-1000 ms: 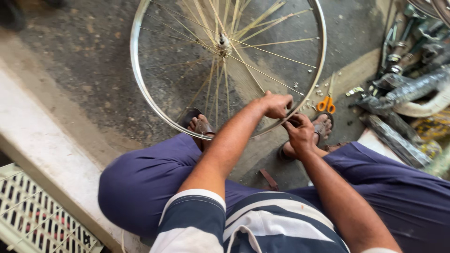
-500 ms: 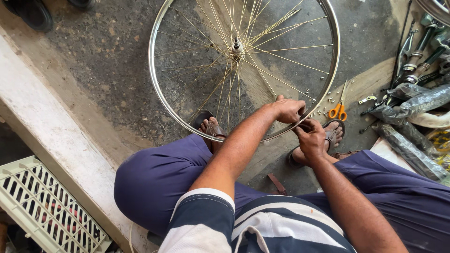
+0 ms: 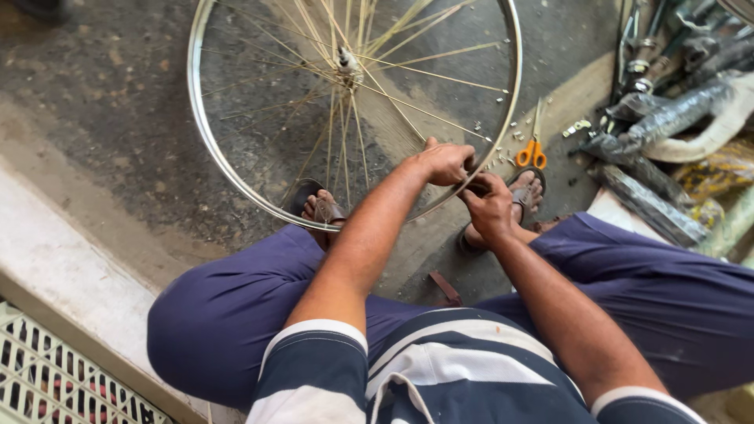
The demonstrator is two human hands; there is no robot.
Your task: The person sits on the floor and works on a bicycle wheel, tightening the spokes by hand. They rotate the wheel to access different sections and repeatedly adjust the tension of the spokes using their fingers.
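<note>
The left hand [image 3: 444,163] is closed on the rim of the bicycle wheel [image 3: 236,169], steadying it; the right hand [image 3: 487,206], just below it, pinches something small at the rim (too small to identify). Holding the rim firm keeps the spoke [image 3: 440,114] from twisting. The wheel stands upright on the ground beyond both hands, spokes radiating from the hub [image 3: 347,61].

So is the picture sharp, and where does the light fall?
Head view: soft daylight, no harsh glare; the wheel rim shines faintly; both hands, left and right, look sharp; the scissors are clear; the grate at the corner sits in shade.
</note>
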